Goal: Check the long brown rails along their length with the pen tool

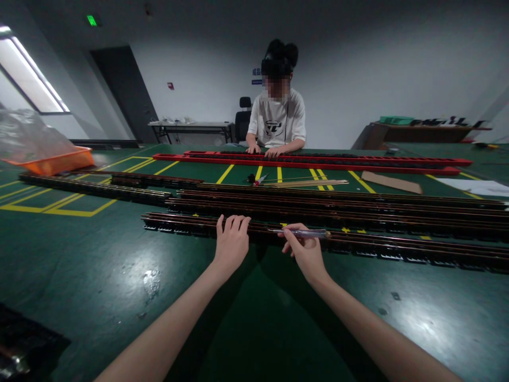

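Observation:
My left hand (pixel 231 241) lies with its fingers stretched flat on the nearest long dark strip (pixel 397 248), which runs across the green table (pixel 99 265). My right hand (pixel 304 252) is closed in a pinch on a thin clear-handled tool (pixel 306 232), held level just above the same strip, its tip pointing left toward my left hand. Further dark strips (pixel 318 204) lie in parallel rows just beyond.
A person in a white shirt (pixel 277 123) sits opposite with both hands on long red strips (pixel 310 161). An orange tray (pixel 55 161) with clear plastic stands at the far left. Thin wooden sticks (pixel 306 183), a cardboard piece (pixel 392 182) and white paper (pixel 475 187) lie mid-table.

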{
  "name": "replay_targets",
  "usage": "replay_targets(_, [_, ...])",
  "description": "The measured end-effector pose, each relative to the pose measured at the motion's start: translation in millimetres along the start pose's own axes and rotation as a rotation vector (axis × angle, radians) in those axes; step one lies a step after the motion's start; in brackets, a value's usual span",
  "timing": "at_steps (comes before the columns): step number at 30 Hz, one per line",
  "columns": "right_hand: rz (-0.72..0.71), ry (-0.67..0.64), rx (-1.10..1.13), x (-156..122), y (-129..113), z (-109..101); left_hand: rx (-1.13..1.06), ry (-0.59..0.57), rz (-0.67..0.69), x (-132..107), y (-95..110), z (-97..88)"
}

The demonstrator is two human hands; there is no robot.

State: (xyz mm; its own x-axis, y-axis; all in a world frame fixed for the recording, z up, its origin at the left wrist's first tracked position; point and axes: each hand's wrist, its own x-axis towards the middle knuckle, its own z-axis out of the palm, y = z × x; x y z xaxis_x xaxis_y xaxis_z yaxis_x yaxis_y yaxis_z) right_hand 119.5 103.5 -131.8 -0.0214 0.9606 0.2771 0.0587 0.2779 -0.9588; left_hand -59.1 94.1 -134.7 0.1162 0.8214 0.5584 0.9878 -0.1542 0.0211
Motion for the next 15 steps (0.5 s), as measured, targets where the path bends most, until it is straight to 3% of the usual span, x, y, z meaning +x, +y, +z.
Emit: replay_targets(15, [-0.018,0.074,0.015,-2.0,-4.8,0.1,0.019,0.014,-0.035,-0.4,-1.4,0.2])
